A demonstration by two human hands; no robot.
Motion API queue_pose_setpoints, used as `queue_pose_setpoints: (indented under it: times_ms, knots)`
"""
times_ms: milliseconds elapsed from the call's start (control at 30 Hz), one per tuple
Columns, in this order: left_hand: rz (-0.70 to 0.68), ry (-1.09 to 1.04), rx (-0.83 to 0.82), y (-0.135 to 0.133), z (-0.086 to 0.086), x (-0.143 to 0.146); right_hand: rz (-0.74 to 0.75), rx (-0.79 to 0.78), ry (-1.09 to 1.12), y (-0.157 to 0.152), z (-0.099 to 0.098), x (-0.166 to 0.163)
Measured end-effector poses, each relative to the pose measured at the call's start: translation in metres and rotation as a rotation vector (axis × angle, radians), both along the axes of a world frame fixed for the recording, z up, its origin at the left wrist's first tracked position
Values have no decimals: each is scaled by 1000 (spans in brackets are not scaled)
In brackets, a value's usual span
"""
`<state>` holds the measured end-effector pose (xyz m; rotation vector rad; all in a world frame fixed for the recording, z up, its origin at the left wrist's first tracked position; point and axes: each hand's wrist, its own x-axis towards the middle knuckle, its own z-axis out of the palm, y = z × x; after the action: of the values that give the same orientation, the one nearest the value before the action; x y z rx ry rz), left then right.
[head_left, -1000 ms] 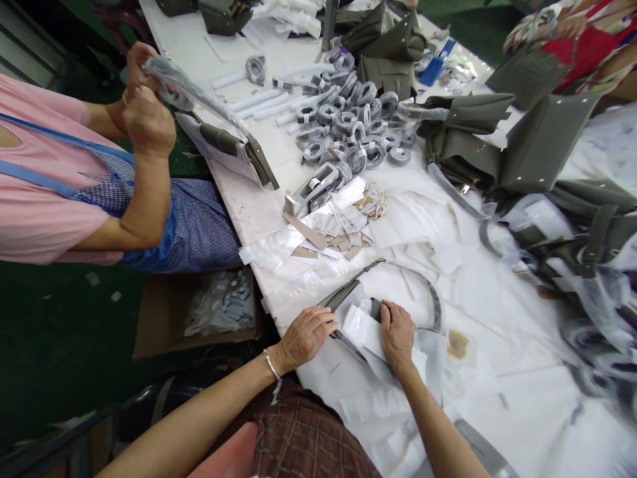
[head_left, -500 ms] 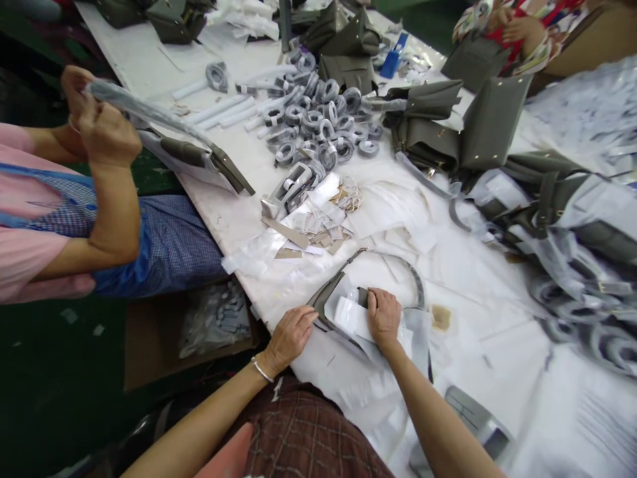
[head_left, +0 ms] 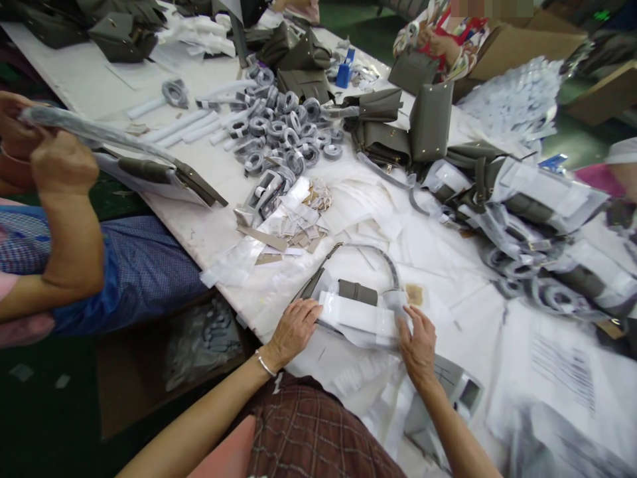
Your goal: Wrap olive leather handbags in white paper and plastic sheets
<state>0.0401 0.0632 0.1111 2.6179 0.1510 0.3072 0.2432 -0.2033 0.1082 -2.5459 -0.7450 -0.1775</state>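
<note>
My left hand (head_left: pixel 293 328) lies with its fingers curled on the left end of a white paper-wrapped piece (head_left: pixel 355 314) at the table's near edge. My right hand (head_left: pixel 419 345) rests with fingers spread on the right end of the same wrapping. An olive-grey handle (head_left: pixel 357 292) pokes out of the paper just beyond my hands. A curved grey strap (head_left: pixel 381 255) arcs behind it.
A heap of rolled grey straps (head_left: pixel 279 129) lies further up the white table (head_left: pixel 199 226). Olive bags (head_left: pixel 398 126) and wrapped parts crowd the right side. A tape dispenser (head_left: pixel 261 192) stands mid-table. A person on the left holds a wrapped strap (head_left: pixel 99 136). A cardboard box (head_left: pixel 164 352) sits below.
My right hand has slid from the handle's end to the right end of the wrapping, uncovering the handle. The view has swung, so the table sits lower and further left.
</note>
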Motion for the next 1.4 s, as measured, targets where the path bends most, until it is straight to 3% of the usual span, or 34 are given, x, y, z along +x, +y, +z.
queue_pose_setpoints:
  times_ms: [133, 233, 367, 533, 667, 767, 1000, 1133, 1267, 1400]
  knots:
    - [-42, -18, 3, -8, 2, 6, -158, -12, 114, -18, -18, 3]
    - [-21, -10, -18, -8, 9, 18, -245, -42, 214, -9, -22, 12]
    - [60, 50, 7, -4, 17, 52, -241, -104, 309, 10, -25, 22]
    - [124, 71, 97, -6, -1, 82, -235, -159, 285, 17, -35, 20]
    - [103, 37, 114, -11, -25, 74, -229, -139, 197, 16, -43, 15]
    - [99, 20, 97, -11, -31, 66, -243, -92, 139, 17, -49, 11]
    - [87, 6, 53, -8, -30, 67, -289, -21, 119, 22, -54, 11]
    - [77, 27, 65, -7, -28, 69, -261, 11, 157, 19, -48, 16]
    - [-25, 46, 108, -8, -20, 61, -206, 136, 215, 4, -38, 11]
    - [-132, 41, 129, -14, -13, 43, -389, 178, 454, -15, -35, -10]
